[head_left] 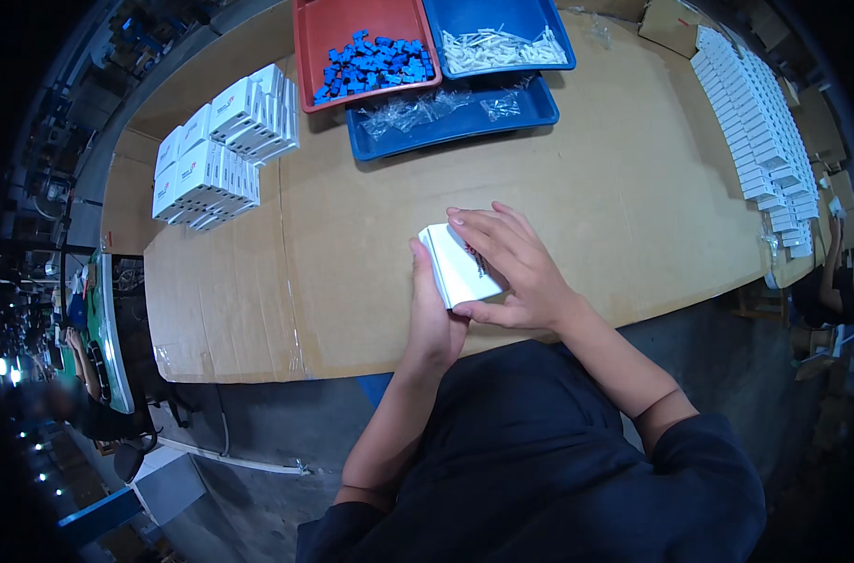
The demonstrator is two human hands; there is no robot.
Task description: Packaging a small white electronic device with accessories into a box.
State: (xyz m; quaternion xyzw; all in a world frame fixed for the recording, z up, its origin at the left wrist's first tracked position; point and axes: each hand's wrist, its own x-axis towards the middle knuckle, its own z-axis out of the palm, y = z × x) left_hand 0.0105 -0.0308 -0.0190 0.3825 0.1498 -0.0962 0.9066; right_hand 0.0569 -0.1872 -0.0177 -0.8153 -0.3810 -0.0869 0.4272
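A small white cardboard box (457, 265) with dark print on its face is held between my two hands, over the near part of the cardboard-covered table. My left hand (434, 314) supports it from the left and below, thumb along its left edge. Across its top and right side lies my right hand (516, 267), fingers over the far edge and thumb at the near edge. The box appears closed; its underside and right side are hidden by my hands.
Stacked white boxes (206, 169) stand at the left, with long rows of similar boxes (755, 131) at the far right. At the back are a red tray (361, 19) of blue pieces, a blue tray (493, 11) of white pieces, and a lower blue tray (427, 138) with clear plastic bags.
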